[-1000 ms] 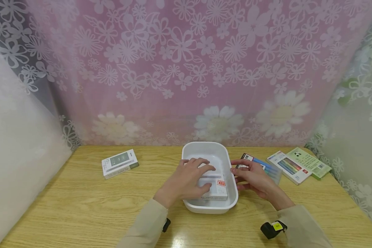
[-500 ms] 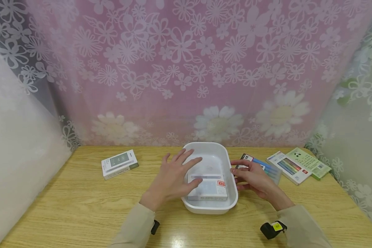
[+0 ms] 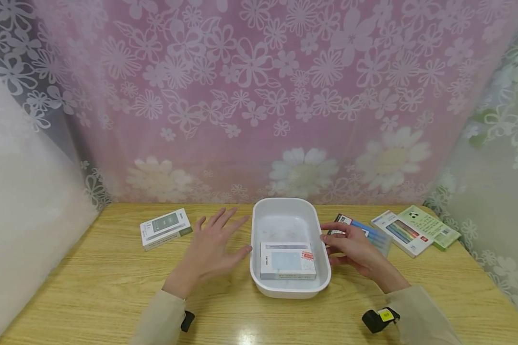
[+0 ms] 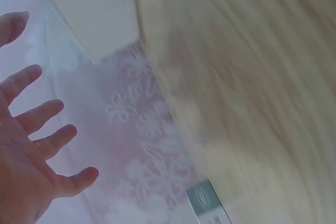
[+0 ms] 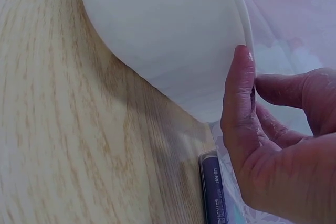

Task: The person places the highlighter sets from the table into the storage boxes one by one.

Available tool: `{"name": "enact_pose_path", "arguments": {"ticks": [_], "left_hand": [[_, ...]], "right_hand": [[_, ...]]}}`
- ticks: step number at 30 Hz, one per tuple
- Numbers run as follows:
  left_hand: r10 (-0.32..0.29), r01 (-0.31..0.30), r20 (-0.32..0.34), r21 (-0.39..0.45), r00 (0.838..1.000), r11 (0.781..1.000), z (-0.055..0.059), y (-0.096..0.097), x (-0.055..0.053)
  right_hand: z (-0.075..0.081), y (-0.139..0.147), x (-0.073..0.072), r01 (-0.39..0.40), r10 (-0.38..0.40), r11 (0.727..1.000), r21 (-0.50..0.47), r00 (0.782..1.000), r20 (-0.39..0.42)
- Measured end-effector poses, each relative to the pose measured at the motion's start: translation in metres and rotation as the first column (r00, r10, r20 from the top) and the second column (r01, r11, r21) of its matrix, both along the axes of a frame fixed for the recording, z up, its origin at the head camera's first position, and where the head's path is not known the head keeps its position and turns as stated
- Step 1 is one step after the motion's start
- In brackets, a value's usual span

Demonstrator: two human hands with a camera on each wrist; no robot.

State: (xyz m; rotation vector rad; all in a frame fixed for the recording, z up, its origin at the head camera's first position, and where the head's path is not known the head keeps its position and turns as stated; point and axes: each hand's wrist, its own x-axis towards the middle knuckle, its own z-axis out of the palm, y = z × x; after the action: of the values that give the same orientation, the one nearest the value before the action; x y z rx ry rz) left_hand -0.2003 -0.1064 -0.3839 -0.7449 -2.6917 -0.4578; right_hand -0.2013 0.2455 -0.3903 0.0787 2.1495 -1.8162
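A white plastic basin (image 3: 285, 205) stands on the table with a flat white carton (image 3: 287, 263) lying inside it. The carton bears a pale blue panel and red print. My left hand (image 3: 209, 249) hovers just left of the basin, fingers spread and holding nothing; the left wrist view shows the same spread hand (image 4: 31, 150). At the basin's right side, my right hand (image 3: 349, 247) holds the rim, with its thumb at the edge and fingers against the outer wall (image 5: 168, 35). A white and grey-green carton (image 3: 166, 227) lies to the left of my left hand.
Right of the basin, partly behind my right hand, lies a clear pack of blue pens (image 3: 377, 237). Beside it are a white box with a coloured-pencil picture (image 3: 401, 232) and a green box (image 3: 431, 225). A floral curtain (image 3: 250, 120) hangs behind the wooden table (image 3: 90, 287).
My left hand has moved left out of the basin, and the carton inside is now uncovered. The right hand has stayed at the rim.
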Motion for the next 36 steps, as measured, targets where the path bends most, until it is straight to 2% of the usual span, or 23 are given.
{"name": "enact_pose_path", "arguments": {"ticks": [5,11,19,24,36], "left_hand": [[0.047,-0.047,0.0,-0.006,0.999,0.999,-0.005,-0.018,0.002],[0.073,-0.073,0.01,-0.024,0.997,0.997,-0.012,-0.034,0.002],[0.118,-0.117,0.019,-0.028,0.993,0.993,-0.016,-0.055,-0.003],[0.152,-0.15,0.047,-0.054,0.987,0.987,-0.019,-0.069,-0.007],[0.196,-0.185,0.1,-0.106,0.976,0.977,-0.015,-0.097,-0.015]], "right_hand": [[0.0,0.0,0.0,-0.006,0.006,1.0,-0.011,1.0,0.0],[0.0,0.001,-0.001,-0.005,0.005,1.0,-0.006,1.0,-0.005],[0.0,0.001,-0.001,-0.015,0.015,1.0,-0.012,1.0,0.002],[0.0,0.001,0.0,-0.017,0.017,1.0,-0.015,1.0,-0.001],[0.001,0.0,0.0,0.005,-0.005,1.0,-0.004,1.0,0.005]]}}
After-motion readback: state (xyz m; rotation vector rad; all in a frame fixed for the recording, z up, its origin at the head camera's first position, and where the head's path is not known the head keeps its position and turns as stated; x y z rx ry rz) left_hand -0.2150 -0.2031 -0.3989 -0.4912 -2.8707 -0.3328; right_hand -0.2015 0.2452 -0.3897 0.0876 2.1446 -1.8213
